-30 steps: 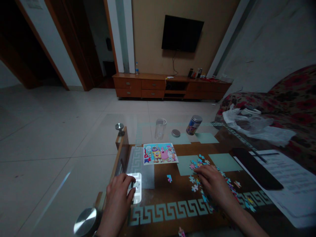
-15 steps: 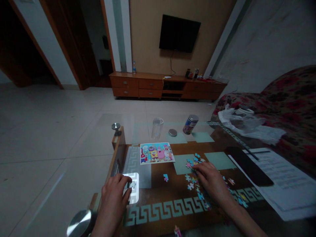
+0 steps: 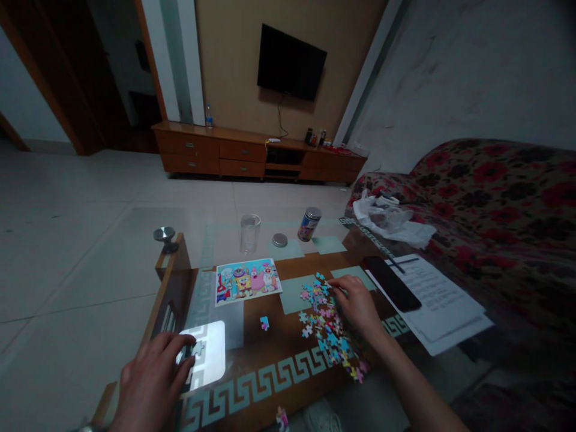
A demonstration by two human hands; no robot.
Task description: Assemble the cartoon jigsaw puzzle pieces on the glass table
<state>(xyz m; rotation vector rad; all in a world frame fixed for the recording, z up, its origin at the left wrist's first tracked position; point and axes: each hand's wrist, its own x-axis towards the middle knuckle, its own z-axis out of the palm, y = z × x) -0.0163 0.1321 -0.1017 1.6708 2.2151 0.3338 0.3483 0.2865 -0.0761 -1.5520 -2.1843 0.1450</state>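
At the left of the glass table, my left hand (image 3: 155, 375) has its thumb and index finger closed on a pale puzzle piece (image 3: 198, 348), over a bright reflection. My right hand (image 3: 357, 303) reaches over the right side of a heap of puzzle pieces (image 3: 330, 333), and its fingertips pinch a small piece (image 3: 328, 284) at the upper edge of the heap. A blue and pink puzzle piece (image 3: 264, 323) lies alone between my hands. Beyond it is the colourful cartoon picture sheet (image 3: 247, 281).
Behind the sheet stand a clear glass (image 3: 249, 234), a metal lid (image 3: 279, 240) and a printed can (image 3: 309, 224). To the right lie a black phone (image 3: 392, 284), papers (image 3: 443, 306) and a plastic bag (image 3: 391, 222). Another piece (image 3: 282, 419) is at the near edge.
The view has swung to the right. My right hand has shifted toward the far right edge of the heap, showing more pieces. My left hand stays at the pale piece.
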